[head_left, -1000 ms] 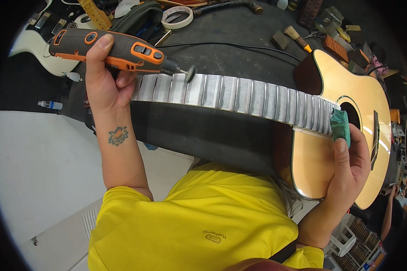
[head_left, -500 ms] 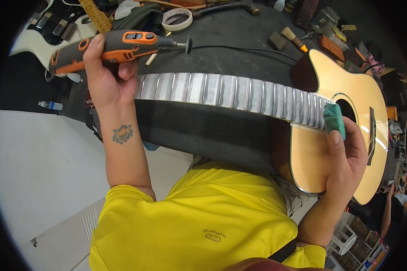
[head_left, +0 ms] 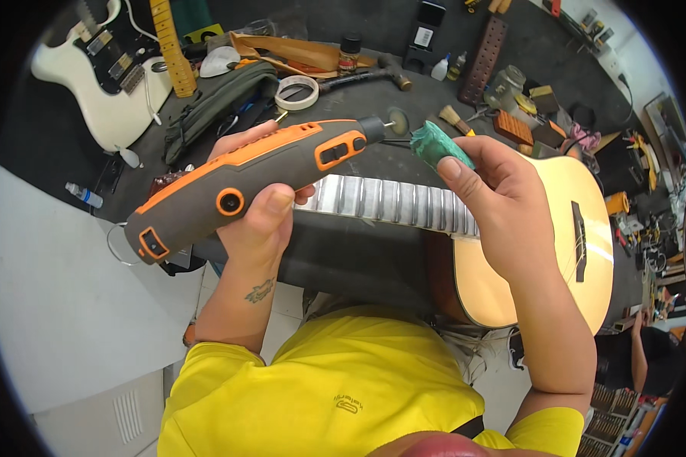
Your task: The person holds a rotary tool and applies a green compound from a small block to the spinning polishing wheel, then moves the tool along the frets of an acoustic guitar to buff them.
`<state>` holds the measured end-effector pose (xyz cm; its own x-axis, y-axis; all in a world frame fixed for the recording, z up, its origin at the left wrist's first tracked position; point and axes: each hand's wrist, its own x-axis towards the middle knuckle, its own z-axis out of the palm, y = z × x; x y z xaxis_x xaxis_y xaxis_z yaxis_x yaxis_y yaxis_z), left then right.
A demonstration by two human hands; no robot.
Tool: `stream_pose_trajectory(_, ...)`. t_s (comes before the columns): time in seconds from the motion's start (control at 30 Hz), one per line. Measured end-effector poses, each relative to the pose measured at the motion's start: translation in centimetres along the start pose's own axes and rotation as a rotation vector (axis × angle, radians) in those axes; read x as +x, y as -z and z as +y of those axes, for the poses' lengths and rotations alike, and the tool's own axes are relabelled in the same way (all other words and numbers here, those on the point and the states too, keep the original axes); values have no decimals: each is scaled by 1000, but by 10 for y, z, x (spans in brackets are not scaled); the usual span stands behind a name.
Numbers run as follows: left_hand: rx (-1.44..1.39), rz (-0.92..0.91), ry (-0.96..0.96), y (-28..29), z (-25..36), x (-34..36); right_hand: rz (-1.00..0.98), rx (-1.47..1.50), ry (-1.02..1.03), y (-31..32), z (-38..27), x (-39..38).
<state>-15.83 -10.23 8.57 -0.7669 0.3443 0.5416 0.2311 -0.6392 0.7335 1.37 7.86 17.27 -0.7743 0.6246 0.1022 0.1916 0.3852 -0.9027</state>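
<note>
My left hand [head_left: 261, 217] is wrapped around an orange and grey rotary tool [head_left: 259, 179], raised above the bench. At the tool's tip sits a small round wheel [head_left: 396, 122], blurred at its rim. Facing it across a small gap is a green block of what looks like polishing compound [head_left: 434, 143], pinched between the thumb and fingers of my right hand [head_left: 503, 190]. Below both hands lies an acoustic guitar [head_left: 495, 293] with a pale wooden top. Its neck [head_left: 389, 202] shows metal frets with silvery covering between them; my right hand hides the neck's body end and the soundhole.
A white electric guitar [head_left: 103, 95] rests at the far left. Behind the tool are a roll of tape [head_left: 297, 93], a hammer [head_left: 392, 70] and a brush [head_left: 455, 120]. A glass jar [head_left: 504, 85] stands farther right. Another person's arm [head_left: 639, 354] shows at the right edge.
Both hands have lifted and come together over the neck. My right hand has carried the green block up and left from the fretboard's end; the rotary tool has swung closer and rightward.
</note>
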Motion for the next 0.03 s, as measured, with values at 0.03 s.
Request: stream_pose_trajectory(0.03,5,-4,22,2,1,1,-16,-17,1,-1,-1,1)
